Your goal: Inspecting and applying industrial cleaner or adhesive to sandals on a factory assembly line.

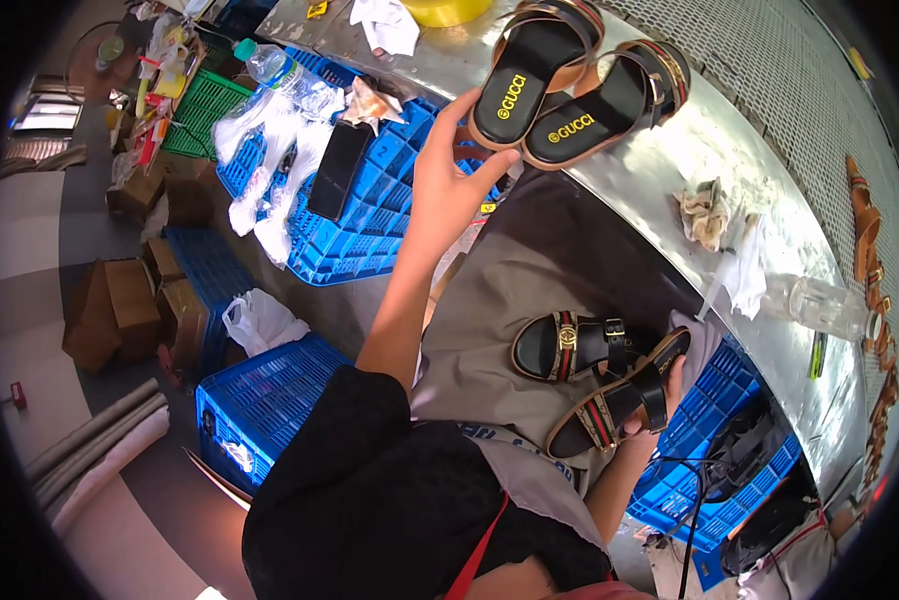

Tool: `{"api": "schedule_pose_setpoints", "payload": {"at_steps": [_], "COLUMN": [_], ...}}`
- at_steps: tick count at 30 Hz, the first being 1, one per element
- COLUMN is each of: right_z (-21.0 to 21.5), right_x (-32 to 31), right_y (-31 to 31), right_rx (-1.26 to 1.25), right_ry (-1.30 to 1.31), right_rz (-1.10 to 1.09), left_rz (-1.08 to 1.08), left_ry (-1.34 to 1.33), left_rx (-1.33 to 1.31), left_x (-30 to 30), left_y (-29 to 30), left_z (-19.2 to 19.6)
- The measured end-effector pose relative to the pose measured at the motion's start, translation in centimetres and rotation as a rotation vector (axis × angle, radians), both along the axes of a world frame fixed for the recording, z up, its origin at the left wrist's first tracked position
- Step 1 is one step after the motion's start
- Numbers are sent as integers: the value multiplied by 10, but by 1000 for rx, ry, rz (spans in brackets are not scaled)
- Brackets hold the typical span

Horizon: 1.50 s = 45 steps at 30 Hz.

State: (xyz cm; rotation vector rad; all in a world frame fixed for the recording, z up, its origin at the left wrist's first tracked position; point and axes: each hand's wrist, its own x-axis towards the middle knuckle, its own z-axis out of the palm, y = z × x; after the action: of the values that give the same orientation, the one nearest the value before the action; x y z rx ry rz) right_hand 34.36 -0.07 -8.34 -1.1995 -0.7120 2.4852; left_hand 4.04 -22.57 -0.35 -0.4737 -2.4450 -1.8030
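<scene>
A pair of black slide sandals with brown edges and yellow lettering lies partly over the near edge of the metal table. My left hand point(457, 165) pinches the heel end of the left-hand sandal point(529, 75), thumb and fingers at its edges. Against it rests the other sandal point(599, 115) of that pair. Down at my lap, my right hand point(664, 405) grips a buckled strap sandal point(614, 405) with a green-and-red striped band; the fingers behind it are partly hidden. Its matching sandal point(569, 347), with a round gold ornament, lies on my grey-brown apron point(489, 260).
The metal table point(629, 210) bears a crumpled rag point(704, 213), a clear plastic bottle point(824, 305) and yellow tape point(444, 8). Blue crates stand left: one point(369, 215) carries a dark phone point(339, 170); another point(269, 385) is lower. A third crate point(704, 400) is at right.
</scene>
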Motion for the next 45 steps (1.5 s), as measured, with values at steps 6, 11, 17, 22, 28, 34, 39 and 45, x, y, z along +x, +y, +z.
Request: {"api": "schedule_pose_setpoints", "payload": {"at_steps": [6, 11, 17, 22, 28, 34, 39, 45], "right_z": [7, -5, -6, -13, -18, 13, 39, 79], "right_x": [-7, 0, 1, 15, 8, -12, -1, 8], "right_y": [5, 12, 14, 17, 20, 2, -9, -20], "right_rx": [-78, -85, -143, -123, -185, -130, -155, 153], "right_ry": [-16, 16, 5, 82, 37, -44, 14, -23], "right_rz": [-10, 70, 73, 78, 23, -54, -155, -206], "left_rz": [-52, -79, -126, 70, -353, -985, -1403, -1534], "left_ry": [-126, -197, -212, -257, -425, -301, -880, -989], "left_rx": [299, 423, 542, 421, 95, -439, -532, -603], "left_x": [-18, -25, -31, 5, 83, 84, 84, 101], "left_y": [-10, -13, -18, -21, -14, 102, 168, 168], "left_z": [-21, -34, -37, -25, -13, -60, -109, -75]}}
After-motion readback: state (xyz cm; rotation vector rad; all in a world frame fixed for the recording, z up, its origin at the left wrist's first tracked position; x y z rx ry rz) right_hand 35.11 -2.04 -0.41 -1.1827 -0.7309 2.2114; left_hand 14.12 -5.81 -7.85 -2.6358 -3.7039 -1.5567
